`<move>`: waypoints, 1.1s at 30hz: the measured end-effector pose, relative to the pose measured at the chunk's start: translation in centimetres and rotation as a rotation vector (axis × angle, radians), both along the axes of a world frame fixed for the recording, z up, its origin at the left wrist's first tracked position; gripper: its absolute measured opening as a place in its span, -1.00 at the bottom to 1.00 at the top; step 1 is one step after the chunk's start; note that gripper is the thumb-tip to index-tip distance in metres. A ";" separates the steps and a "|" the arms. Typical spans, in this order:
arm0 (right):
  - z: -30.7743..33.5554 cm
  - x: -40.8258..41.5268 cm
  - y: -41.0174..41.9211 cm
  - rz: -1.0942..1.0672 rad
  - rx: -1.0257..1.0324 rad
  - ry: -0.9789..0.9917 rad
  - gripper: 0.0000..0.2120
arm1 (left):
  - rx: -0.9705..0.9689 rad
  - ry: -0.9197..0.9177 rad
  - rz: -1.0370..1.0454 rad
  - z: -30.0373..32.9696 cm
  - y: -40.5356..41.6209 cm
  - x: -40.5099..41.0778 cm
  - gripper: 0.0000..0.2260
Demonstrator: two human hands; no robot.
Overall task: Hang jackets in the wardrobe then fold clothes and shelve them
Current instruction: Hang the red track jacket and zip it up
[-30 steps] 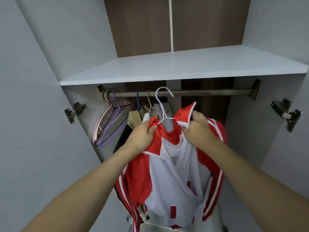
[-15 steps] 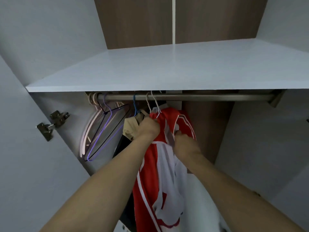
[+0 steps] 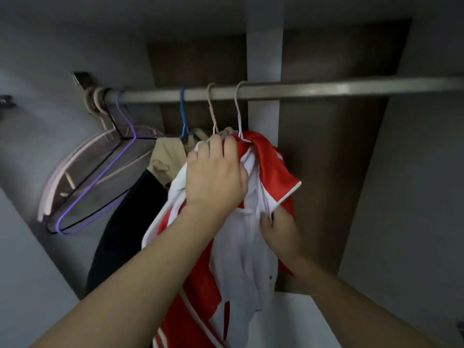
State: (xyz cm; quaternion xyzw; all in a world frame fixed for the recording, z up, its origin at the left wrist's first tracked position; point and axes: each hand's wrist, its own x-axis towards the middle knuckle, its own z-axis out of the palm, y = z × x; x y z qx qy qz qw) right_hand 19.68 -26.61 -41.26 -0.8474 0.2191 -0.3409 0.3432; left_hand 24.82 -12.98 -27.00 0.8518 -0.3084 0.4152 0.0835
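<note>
Hanging from the steel wardrobe rail [image 3: 326, 88] on a white wire hanger [image 3: 239, 109], the red-and-white jacket [image 3: 273, 169] sits third in a row of loaded hangers, just right of a beige hanger hook [image 3: 211, 106] and a blue hanger hook [image 3: 183, 109]. White hook is over the rail; jacket collar bunched directly under it.

Left hand [image 3: 216, 177]: fingers curled over the top of the jacket at the collar, gripping fabric close beside the white hanger's neck. Whether the fingers also catch the hanger wire cannot be told; the knuckles cover it.

Right hand [image 3: 281, 229]: lower, at the jacket's right front edge, fingertips pinching the white lining where it meets the red panel.

Jacket body hangs down between the two forearms, white lining facing the camera, red panels and white stripes at the sides.

Left of the jacket: a tan garment [image 3: 167, 156] on the neighbouring hangers, a black garment [image 3: 125, 229] hanging below it. Far left end of the rail: a cluster of empty hangers [image 3: 100, 177], pink, purple and black, tilted against the wardrobe's side wall [image 3: 30, 121].

Frame is dim and slightly blurred.
</note>
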 end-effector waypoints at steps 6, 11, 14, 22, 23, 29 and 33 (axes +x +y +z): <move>-8.7 5.0 -3.8 0.156 0.136 -0.325 -0.83 | 0.056 -0.399 -0.104 -12.2 1.6 0.0 -0.37; -15.8 8.1 -5.4 0.227 0.084 -0.288 -0.68 | 0.257 -0.264 -0.059 -26.1 2.6 -0.6 -0.42; -19.1 8.5 -5.8 0.235 0.203 -0.264 -0.83 | 0.329 -0.120 -0.047 -31.8 2.7 -0.8 -0.63; -28.0 7.1 -4.9 0.213 0.306 -0.195 -0.86 | -0.121 1.097 -0.108 -44.1 0.2 -1.6 -0.83; -29.8 6.6 -5.0 0.201 0.337 -0.162 -0.82 | -0.267 1.240 -0.100 -45.5 -0.2 -1.7 -0.83; -38.5 3.0 -6.8 0.117 0.784 0.250 -0.32 | -0.728 1.877 0.147 -51.9 -2.0 -3.5 -0.82; -40.9 1.9 -7.6 0.282 1.289 0.258 -0.79 | -1.155 1.949 0.087 -54.4 -4.1 -4.5 -0.85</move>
